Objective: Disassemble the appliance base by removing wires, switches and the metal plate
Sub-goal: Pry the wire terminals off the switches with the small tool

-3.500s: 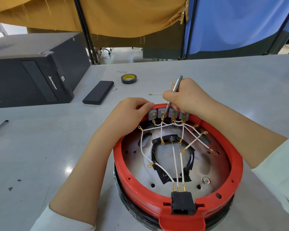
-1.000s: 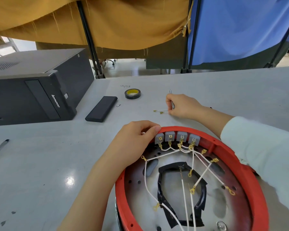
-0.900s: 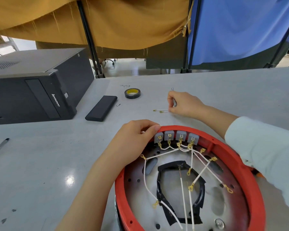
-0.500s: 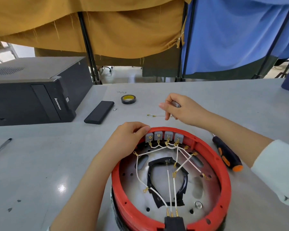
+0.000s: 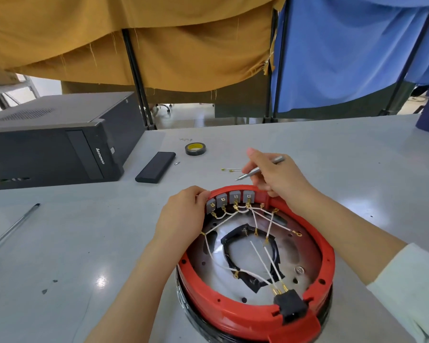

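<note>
The right hand point(image 5: 276, 177) pinches a slim metal tool point(image 5: 259, 168) pen-fashion, its fingers curled round the shaft. The tool lies nearly level, its tip pointing left and a little near, just beyond the far rim of the red appliance base point(image 5: 255, 310). The left hand point(image 5: 183, 214) grips that far rim at its left end, thumb and fingers curled over the edge beside the row of grey switches point(image 5: 229, 199).

The switches run left to right along the inside of the far rim, directly near of the tool tip and between the two hands; the right hand is the closer. To reach their terminals, the tip would probably swing nearward and down. White wires point(image 5: 258, 221) fan from the switches across the metal plate point(image 5: 305, 251) towards the black plug socket point(image 5: 291, 306) at the near edge. The base stands on the grey bench point(image 5: 72, 243).
</note>
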Demonstrator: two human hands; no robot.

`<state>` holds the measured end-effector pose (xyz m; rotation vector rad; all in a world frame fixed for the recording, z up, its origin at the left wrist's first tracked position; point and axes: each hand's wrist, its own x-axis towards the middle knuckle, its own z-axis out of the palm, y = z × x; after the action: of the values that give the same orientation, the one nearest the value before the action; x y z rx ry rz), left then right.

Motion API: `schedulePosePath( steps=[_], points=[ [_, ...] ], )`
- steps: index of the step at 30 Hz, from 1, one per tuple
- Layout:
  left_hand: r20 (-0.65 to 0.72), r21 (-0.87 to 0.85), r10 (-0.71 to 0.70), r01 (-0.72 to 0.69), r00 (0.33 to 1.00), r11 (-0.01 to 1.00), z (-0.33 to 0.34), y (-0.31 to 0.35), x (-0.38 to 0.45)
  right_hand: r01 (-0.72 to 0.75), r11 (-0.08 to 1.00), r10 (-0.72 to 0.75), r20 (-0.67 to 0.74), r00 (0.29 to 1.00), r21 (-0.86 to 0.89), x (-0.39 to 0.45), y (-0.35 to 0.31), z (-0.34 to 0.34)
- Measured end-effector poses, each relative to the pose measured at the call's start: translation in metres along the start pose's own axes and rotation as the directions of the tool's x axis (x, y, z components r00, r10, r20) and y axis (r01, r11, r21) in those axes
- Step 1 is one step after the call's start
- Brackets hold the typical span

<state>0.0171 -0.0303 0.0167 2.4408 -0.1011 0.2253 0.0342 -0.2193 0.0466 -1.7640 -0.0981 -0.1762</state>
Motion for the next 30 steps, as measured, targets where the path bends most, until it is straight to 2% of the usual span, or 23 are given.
schedulePosePath(
  steps=[5, 11, 14, 18, 27, 30],
  points=[
    [0.178, 0.107, 0.001, -0.021, 0.984, 0.994, -0.009, 0.006, 0.01, 0.049, 0.999, -0.05, -0.035, 0.998, -0.021, -0.004, 0.008, 0.0],
    [0.218, -0.046, 0.141, -0.134, 0.966, 0.99, -0.006, 0.023, 0.026, 0.089, 0.989, -0.101, -0.097, 0.99, -0.12, -0.002, 0.01, 0.001],
    [0.288, -0.018, 0.197, -0.2, 0.937, 0.98, 0.004, 0.02, 0.025, 0.089, 0.987, -0.104, -0.114, 0.988, -0.135, -0.001, 0.011, 0.002],
    [0.277, -0.067, 0.205, -0.194, 0.939, 0.979, 0.003, 0.014, 0.026, 0.096, 0.982, -0.114, -0.111, 0.987, -0.162, 0.0, 0.013, 0.002],
    [0.259, -0.047, 0.22, -0.216, 0.94, 0.975, 0.005, 0.012, 0.028, 0.202, 0.887, -0.253, -0.07, 0.965, -0.416, -0.005, 0.018, 0.007],
    [0.264, -0.035, 0.219, -0.218, 0.939, 0.975, 0.006, 0.012, 0.029, 0.214, 0.885, -0.269, -0.078, 0.96, -0.413, -0.004, 0.017, 0.009]
  ],
)
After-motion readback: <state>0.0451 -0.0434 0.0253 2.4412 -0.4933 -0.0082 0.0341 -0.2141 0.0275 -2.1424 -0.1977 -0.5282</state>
